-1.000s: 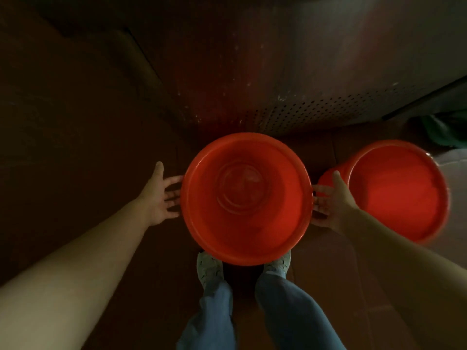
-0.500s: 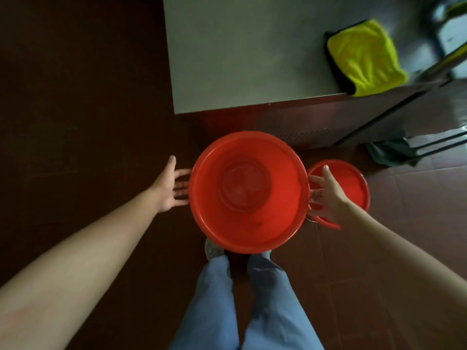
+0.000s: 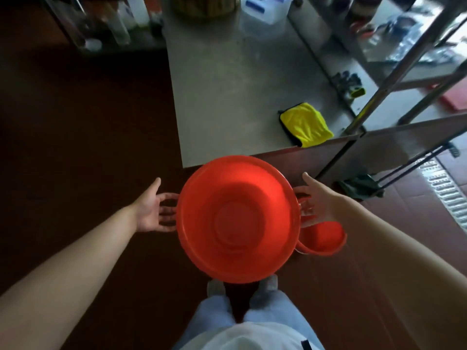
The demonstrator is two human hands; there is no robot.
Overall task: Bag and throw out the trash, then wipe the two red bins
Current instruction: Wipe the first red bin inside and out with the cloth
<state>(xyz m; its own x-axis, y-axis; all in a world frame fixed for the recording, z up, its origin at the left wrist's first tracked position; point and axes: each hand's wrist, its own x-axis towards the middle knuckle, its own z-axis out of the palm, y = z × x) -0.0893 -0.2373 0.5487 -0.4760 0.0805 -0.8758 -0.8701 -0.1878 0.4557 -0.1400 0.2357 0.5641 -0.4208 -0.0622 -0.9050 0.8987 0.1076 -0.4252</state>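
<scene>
The large red bin (image 3: 238, 219) is held off the floor between both hands, above the person's shoes (image 3: 216, 287) and just short of the near corner of the steel bench (image 3: 227, 84). Its inside appears empty; no trash is visible in it. The second red bin (image 3: 321, 239) sits lower, just right of the first and partly hidden behind it.

Left hand (image 3: 151, 208): fingers spread and pressed flat against the bin's wall, not curled around the rim. Right hand (image 3: 317, 202): the same, palm open against the opposite wall. The grip is therefore a squeeze between two open palms, grasping the large bin by friction alone.

Risk, as judged: smooth plastic could slide downward out of such a hold, landing on the feet or striking the second bin. Raising it further could catch its far rim on the bench edge.

The yellow cloth (image 3: 305, 125) lies on the bench's near right corner, untouched; wiping seems not yet begun.
</scene>
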